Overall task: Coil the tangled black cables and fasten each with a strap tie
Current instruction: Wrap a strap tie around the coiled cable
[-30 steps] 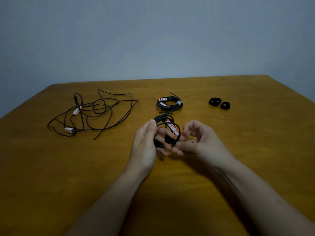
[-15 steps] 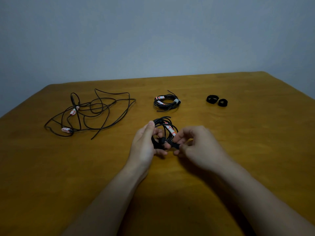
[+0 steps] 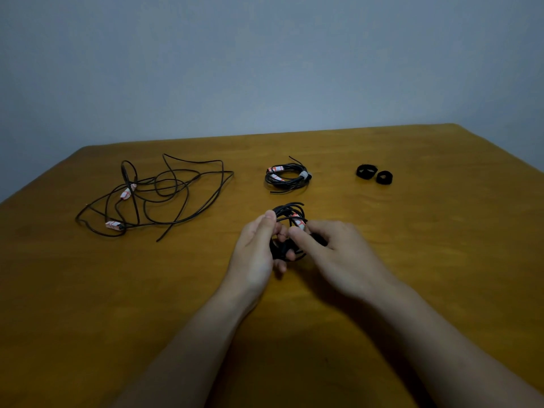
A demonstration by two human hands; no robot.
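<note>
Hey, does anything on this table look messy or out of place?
The tangled cable at far left sprawls in loose crossing loops, uncoiled. The tied coil at centre back has stray ends poking out. Nothing looks spilled or damaged.

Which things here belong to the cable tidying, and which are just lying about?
In the job: coiled cable in the left hand and right hand; tangled cable; two rolled strap ties; tied coil.
Just there: wooden table; grey wall.
</note>
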